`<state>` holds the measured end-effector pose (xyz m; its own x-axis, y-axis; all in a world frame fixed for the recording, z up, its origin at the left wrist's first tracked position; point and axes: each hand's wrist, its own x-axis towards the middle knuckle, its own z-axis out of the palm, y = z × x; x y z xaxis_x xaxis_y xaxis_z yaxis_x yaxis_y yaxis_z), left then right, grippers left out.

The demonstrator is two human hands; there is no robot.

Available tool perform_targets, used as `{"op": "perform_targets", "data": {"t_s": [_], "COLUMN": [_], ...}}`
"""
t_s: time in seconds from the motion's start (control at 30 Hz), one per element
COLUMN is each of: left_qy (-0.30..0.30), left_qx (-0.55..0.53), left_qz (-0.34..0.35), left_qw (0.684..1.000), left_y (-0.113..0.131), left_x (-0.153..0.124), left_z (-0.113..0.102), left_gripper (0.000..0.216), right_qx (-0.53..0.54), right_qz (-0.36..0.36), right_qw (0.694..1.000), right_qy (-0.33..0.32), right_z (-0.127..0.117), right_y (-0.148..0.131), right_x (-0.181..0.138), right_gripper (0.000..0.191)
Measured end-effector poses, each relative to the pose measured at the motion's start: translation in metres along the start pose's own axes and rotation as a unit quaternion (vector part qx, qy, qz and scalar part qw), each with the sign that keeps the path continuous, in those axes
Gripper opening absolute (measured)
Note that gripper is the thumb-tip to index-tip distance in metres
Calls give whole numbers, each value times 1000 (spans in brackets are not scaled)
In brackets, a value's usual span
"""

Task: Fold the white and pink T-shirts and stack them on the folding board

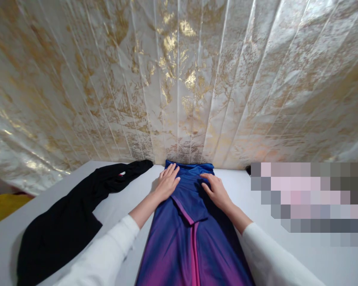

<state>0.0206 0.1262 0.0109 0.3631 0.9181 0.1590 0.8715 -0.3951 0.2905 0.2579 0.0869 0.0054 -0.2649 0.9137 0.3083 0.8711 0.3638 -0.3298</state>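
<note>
A blue-to-purple garment (170, 246) with pink trim lies lengthwise before me on a white surface. One of its parts, a sleeve-like piece with a pink edge, is folded across the upper middle. My left hand (168, 182) rests flat on the garment's upper left, fingers stretched out. On the upper right side, my right hand (216, 188) is over the cloth with fingers apart and slightly bent; whether all its fingertips touch is hard to tell. Neither hand grips anything.
A black garment (62, 222) lies on the white surface (119, 210) to the left. Behind hangs a silver-and-gold patterned curtain (179, 79). Yellow cloth (6, 206) shows at the far left. A pixelated patch hides part of the right side.
</note>
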Motion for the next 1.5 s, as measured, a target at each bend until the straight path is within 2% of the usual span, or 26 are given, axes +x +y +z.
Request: {"op": "perform_targets", "data": {"t_s": [0.07,0.13,0.2,0.33,0.43,0.57,0.67,0.77,0.87,0.97,1.0,1.13,1.2,1.3,1.43,1.5], "left_qy": [11,14,15,12,-2,-48,-66,-60,-56,-65,-60,2,35,80,106,108], "left_qx": [-5,-5,0,11,21,27,21,27,23,-13,-32,-62,-27,5,-39,-66], "left_qz": [7,-2,-21,-40,-13,28,82,126,155,169,149,0,-24,-17,7,26], "left_qw": [1000,1000,1000,999,1000,998,994,990,986,983,986,998,999,997,994,992], "left_y": [9,20,34,59,69,73,71,70,71,79,83,96,100,99,94,91], "left_x": [-30,-62,-90,-124,-137,-152,-164,-172,-176,-174,-171,-139,-116,-93,-91,-95], "left_z": [-10,-15,-16,-12,-5,10,22,29,27,15,10,-2,1,13,26,27], "left_gripper": [51,52,43,18,32,55,54,52,45,36,32,9,15,32,65,70], "right_qx": [47,110,130,163,238,317,334,305,274,247,233,161,125,92,137,168], "right_qz": [-77,-157,-186,-109,-49,14,15,-4,-6,-31,-44,-65,-56,-40,-31,-44], "right_qw": [995,977,966,978,969,948,941,950,960,968,971,985,990,995,990,985], "right_qy": [-38,-94,-125,-75,-33,21,60,58,52,39,30,-12,-20,-12,14,21], "right_z": [-16,-24,-22,-2,8,11,12,13,12,6,4,-5,-4,3,10,10], "right_y": [-22,-42,-57,-63,-53,-41,-40,-43,-45,-44,-43,-40,-39,-37,-33,-33], "right_x": [-22,-43,-57,-61,-57,-58,-60,-61,-61,-57,-55,-49,-48,-52,-58,-61], "right_gripper": [42,54,58,30,17,20,20,17,17,14,14,19,24,30,36,36]}}
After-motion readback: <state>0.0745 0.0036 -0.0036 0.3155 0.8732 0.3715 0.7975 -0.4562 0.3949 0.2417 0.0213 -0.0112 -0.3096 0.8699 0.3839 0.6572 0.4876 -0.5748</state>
